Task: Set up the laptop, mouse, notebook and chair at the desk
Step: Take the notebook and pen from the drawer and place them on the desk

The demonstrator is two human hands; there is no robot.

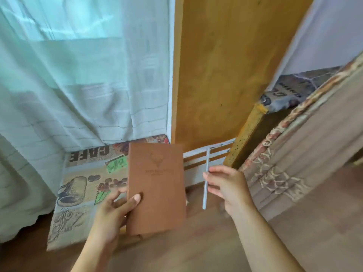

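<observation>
Seen from the head camera, the left hand (pixel 115 209) grips a brown notebook (pixel 156 188) by its lower left edge, thumb pressed on the cover and fingers wrapped behind. The notebook is closed and held upright in the air, with a stag emblem stamped on its cover. Just to the right of the notebook, not touching it, the right hand (pixel 228 185) pinches a thin silver pen (pixel 205 183) between thumb and fingers; the pen stands nearly vertical. Below and to the left of the notebook a mat (pixel 82 185) printed with a coffee cup and the word CAFE lies on the wooden floor (pixel 196 248). Above the notebook stands a tall orange-brown wooden panel (pixel 220 65). A pale sheer curtain (pixel 78 75) hangs left of the notebook. A patterned beige cloth (pixel 304 154) fills the area right of the notebook.
</observation>
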